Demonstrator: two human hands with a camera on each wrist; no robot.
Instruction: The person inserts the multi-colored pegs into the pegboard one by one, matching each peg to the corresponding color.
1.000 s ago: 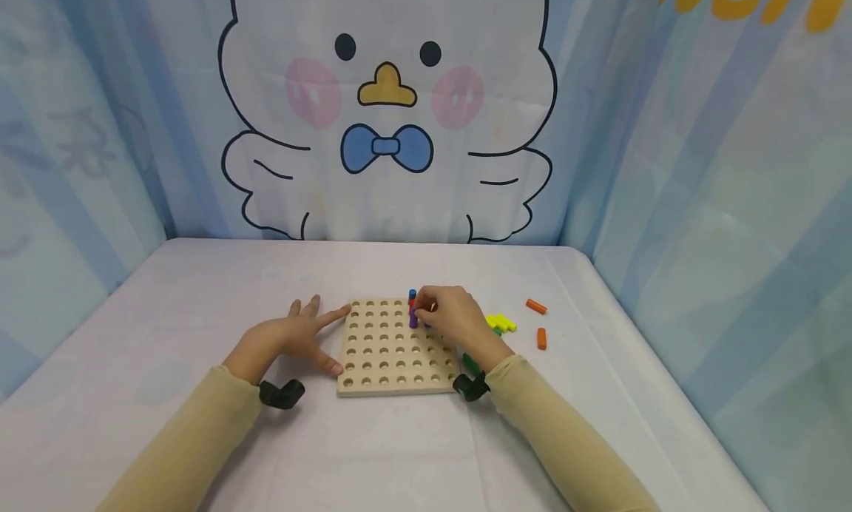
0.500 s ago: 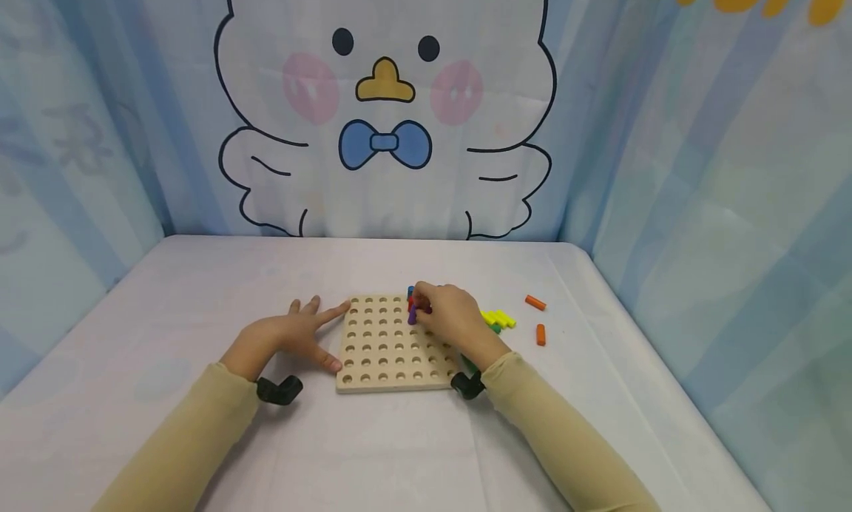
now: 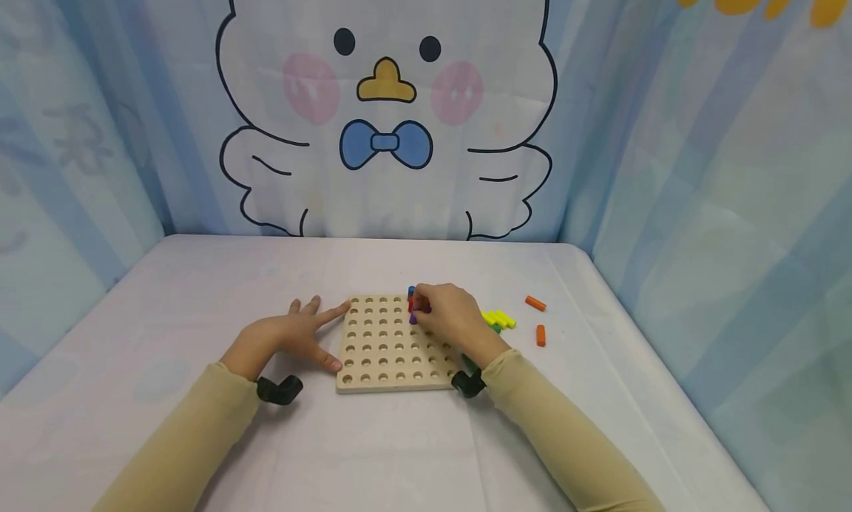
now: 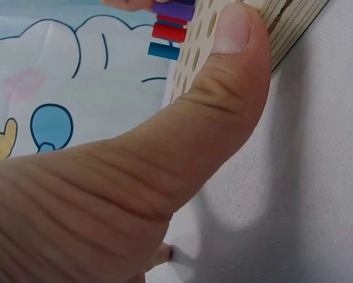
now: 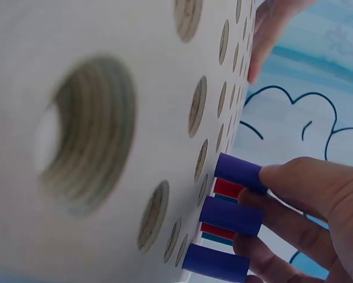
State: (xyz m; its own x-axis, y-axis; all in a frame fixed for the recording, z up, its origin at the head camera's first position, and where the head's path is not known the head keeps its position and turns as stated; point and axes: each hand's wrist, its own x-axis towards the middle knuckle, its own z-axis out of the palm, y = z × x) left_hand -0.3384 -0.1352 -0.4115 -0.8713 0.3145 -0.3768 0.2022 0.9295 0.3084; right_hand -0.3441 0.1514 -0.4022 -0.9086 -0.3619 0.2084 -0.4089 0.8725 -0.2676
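A square wooden board (image 3: 382, 342) with rows of round holes lies on the table. My right hand (image 3: 449, 312) is over its far right part and pinches a purple peg (image 5: 238, 171) between thumb and fingers, the peg's lower end at a hole. Two more purple pegs (image 5: 232, 217) stand beside it in the same row, close to the fingers. Behind them are red pegs (image 4: 169, 32) and blue pegs (image 4: 163, 50), partly hidden. With fingers spread, my left hand (image 3: 286, 339) touches the board's left edge with thumb and index finger.
Several yellow pegs (image 3: 504, 320) lie right of the board, with a green peg (image 3: 496, 328) partly hidden at them. Farther right lie two orange pegs (image 3: 535, 303). Something dark green (image 3: 470, 363) shows by the right wrist. A printed cloth (image 3: 386, 201) hangs behind the table.
The pinched purple peg has gone lower at the board, with less of it showing below the right fingers. The left hand stays at the board's edge.
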